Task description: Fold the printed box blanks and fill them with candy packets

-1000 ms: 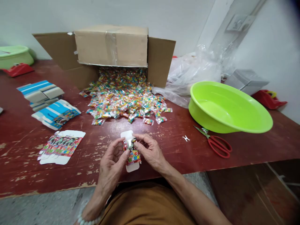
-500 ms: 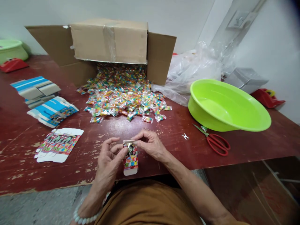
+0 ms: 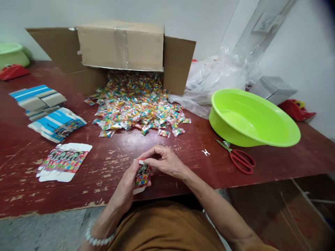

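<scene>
A small printed candy box (image 3: pixel 142 177) is held upright near the table's front edge, its near white flap sticking out at the bottom. My left hand (image 3: pixel 128 183) wraps around the box from the left, with fingertips showing on its right side. At the far end, my right hand (image 3: pixel 164 162) is closed, thumb and fingers pinching the top of the box. To the left lie flattened printed cartons (image 3: pixel 66 162) of the same design. Beyond my hands spreads a heap of small wrapped candies (image 3: pixel 136 111).
An open cardboard carton (image 3: pixel 121 47) on its side spills the candies. At right sit a green basin (image 3: pixel 251 120), red-handled scissors (image 3: pixel 242 160) and a white paper scrap (image 3: pixel 205 152). Blue-and-white flat cartons (image 3: pixel 57 122) are stacked left. Plastic bags (image 3: pixel 214 78) lie behind.
The box's far flap, sticking out before, is folded in at the top. My left hand has closed around the box, which has turned slightly. The view has shifted a little.
</scene>
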Demonstrator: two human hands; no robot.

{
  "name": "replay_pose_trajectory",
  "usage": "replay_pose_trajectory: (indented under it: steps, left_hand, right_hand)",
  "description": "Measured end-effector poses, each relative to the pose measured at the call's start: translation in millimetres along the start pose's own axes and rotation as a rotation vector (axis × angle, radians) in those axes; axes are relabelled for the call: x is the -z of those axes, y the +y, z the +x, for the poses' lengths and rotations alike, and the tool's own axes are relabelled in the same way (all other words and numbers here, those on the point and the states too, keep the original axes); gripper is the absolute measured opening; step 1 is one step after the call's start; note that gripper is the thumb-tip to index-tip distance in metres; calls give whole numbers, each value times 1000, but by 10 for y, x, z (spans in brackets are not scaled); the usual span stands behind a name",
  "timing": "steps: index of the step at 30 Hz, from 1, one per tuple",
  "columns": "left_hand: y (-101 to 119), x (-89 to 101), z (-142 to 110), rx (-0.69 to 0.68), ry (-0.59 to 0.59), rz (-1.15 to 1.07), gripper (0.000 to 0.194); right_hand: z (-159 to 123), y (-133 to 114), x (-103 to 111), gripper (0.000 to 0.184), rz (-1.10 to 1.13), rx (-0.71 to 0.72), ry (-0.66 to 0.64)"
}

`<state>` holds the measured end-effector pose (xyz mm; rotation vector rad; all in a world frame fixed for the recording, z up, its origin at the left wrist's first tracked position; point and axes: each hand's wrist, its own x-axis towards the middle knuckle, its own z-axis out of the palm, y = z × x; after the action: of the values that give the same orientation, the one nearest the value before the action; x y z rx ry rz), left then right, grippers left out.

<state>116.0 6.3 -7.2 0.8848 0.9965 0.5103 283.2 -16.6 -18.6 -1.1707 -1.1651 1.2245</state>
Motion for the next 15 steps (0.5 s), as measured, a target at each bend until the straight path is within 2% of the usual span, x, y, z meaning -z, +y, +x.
replay_pose_trajectory:
  steps: [6, 11, 15]
  left_hand:
    - [82, -1, -17, -64, 22, 33, 65]
    - [61, -5, -8, 61, 13, -59, 64]
    - [56, 10, 19, 92, -29, -58, 63]
  right_hand:
    - [70, -4, 18, 22, -35, 30, 69]
    - [17, -9, 32, 17, -252, 159, 72]
    - [18, -44, 52, 13, -303, 121, 71]
